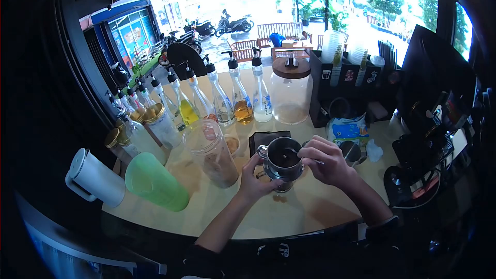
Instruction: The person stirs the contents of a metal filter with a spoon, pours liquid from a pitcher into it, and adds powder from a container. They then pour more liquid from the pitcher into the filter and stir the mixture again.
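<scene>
A metal drip coffee filter (284, 156) with dark contents sits over a small glass (281, 186) near the middle of the counter. My left hand (254, 182) is wrapped around the filter's left side, thumb along its lower front. At the right rim, my right hand (328, 161) pinches a thin metal utensil that looks like a spoon; its lower end reaches into the filter and is hard to make out. Behind the filter lies a black square pad or tray (257, 141). Right of my right hand stands a metal cup (351, 152).
A tall clear pitcher (212, 150), a green pitcher (157, 183) and a white jug (95, 178) stand left. Several pump bottles (243, 98) and a lidded glass jar (291, 95) line the back. A wipes pack (347, 129) and black cup organizer (343, 77) are right.
</scene>
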### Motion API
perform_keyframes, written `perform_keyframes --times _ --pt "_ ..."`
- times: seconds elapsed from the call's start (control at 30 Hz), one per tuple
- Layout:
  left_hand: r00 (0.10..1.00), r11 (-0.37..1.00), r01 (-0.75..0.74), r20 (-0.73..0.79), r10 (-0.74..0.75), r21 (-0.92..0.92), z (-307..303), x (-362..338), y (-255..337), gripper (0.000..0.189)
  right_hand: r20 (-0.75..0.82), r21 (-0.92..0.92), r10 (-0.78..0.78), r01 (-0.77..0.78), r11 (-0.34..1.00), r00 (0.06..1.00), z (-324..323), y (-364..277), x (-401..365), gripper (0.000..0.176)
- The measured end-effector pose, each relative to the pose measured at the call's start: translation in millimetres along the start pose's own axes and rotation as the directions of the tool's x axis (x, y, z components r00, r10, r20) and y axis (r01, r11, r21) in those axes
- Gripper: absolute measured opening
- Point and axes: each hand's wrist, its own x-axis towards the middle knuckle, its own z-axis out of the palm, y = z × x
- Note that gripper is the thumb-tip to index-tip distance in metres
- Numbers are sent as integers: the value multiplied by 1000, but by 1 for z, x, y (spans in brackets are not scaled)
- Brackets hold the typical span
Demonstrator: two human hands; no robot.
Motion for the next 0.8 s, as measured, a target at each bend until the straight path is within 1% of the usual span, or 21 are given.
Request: perform_keyframes --times 0.07,0.1,0.17,0.23,0.27,0.3,0.37,0.4,0.47,0.53,0.57,0.63,0.73,0.8 --pt "1000 998 16 3 -15 -55 1 1 -2 72 0 29 2 -2 1000 1000 3 -2 -2 13" --pt "1000 998 10 6 -10 -58 1 2 -3 72 2 60 1 -1 998 1000 3 -4 -3 12" --pt "1000 999 -1 21 2 -36 1 2 -5 72 25 55 -9 8 998 1000 -5 -9 -2 13" --pt "1000 997 19 8 -19 -75 3 -1 -7 73 66 -76 15 -10 997 998 -9 -10 -4 17" --pt "999 994 32 -4 -33 -107 4 -2 -8 74 35 -108 13 -9 994 999 -4 -10 -3 21" --pt "999 993 37 4 -37 -112 5 -2 -9 74 35 -112 23 -19 994 999 -2 -13 -1 21" --pt "1000 996 22 4 -22 -83 5 -2 -10 75 81 -118 -29 38 992 996 2 -18 2 21" --pt "1000 996 22 11 -21 -89 5 -1 -9 75 64 -110 -36 43 993 997 2 -22 3 22" --pt "999 986 49 -1 -50 -159 6 -1 -6 74 70 -152 -3 14 988 998 -2 -25 5 21" --pt "998 983 61 11 -60 -173 6 -2 -5 73 83 -207 49 -31 978 995 -4 -26 8 19" --pt "997 982 70 25 -66 -176 5 -2 -4 72 85 -210 55 -36 977 995 -4 -28 7 19" --pt "998 984 59 31 -55 -170 3 1 -1 72 80 -131 66 -55 990 995 -4 -29 8 18" --pt "998 987 51 31 -46 -155 3 1 -2 72 77 -182 69 -54 982 995 -8 -26 6 18" --pt "999 987 47 35 -42 -152 3 1 -1 72 85 -166 75 -61 984 993 -6 -28 9 18"
